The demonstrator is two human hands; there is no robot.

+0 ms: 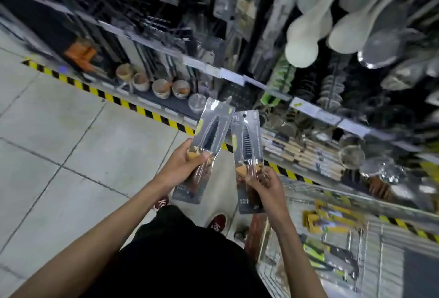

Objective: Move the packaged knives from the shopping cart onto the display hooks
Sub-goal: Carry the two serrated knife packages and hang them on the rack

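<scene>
I hold two packaged knives upright in front of me, each a dark blade with a wooden handle in a clear grey pack. My left hand (187, 162) grips the left knife pack (210, 131) around its handle area. My right hand (266, 184) pinches the right knife pack (247, 141) low down. The two packs stand side by side, nearly touching. The wire shopping cart (351, 245) is at the lower right, with more yellow and green packaged knives (332, 220) lying inside. Display hooks (166, 24) with hanging packs fill the rack ahead; the view is blurred.
Shelves run ahead and to the right, holding wooden bowls (161, 87), strainers (351, 155) and hanging white ladles (306, 43). A yellow-black striped strip (123, 102) edges the shelf base. Tiled floor (71, 155) lies on the left. My red shoes (217, 223) stand beside the cart.
</scene>
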